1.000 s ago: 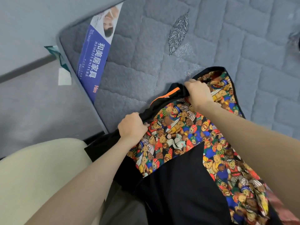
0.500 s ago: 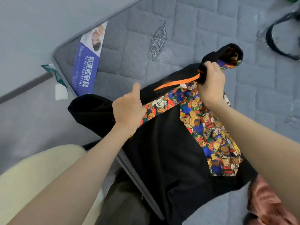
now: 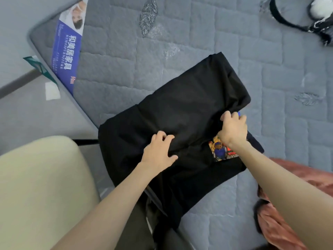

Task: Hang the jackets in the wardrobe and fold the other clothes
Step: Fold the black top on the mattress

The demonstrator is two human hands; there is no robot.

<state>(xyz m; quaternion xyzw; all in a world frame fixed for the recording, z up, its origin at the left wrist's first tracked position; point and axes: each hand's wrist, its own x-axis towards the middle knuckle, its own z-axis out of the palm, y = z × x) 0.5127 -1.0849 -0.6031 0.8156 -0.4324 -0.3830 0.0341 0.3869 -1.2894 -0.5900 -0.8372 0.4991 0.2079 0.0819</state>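
Note:
A black garment (image 3: pixel 180 109) with a colourful teddy-bear print lining lies folded over on the grey quilted mattress (image 3: pixel 207 33), its near end hanging over the mattress edge. Only a small patch of the print (image 3: pixel 219 149) shows. My left hand (image 3: pixel 158 150) rests on the folded black cloth near its middle, fingers spread and slightly curled. My right hand (image 3: pixel 233 129) grips the folded edge at the garment's right side, fingers curled round the cloth.
A pink-red fluffy garment (image 3: pixel 281 222) lies on the mattress at the lower right. A black strap with a black-and-white item (image 3: pixel 319 24) sits at the top right. A blue label (image 3: pixel 66 49) marks the mattress corner. A cream cushion-like surface (image 3: pixel 41 186) is at the lower left.
Both hands carried the orange-trimmed black edge over and down, folding the garment onto itself. The printed lining is now almost fully covered. My left hand went from gripping to resting on the cloth.

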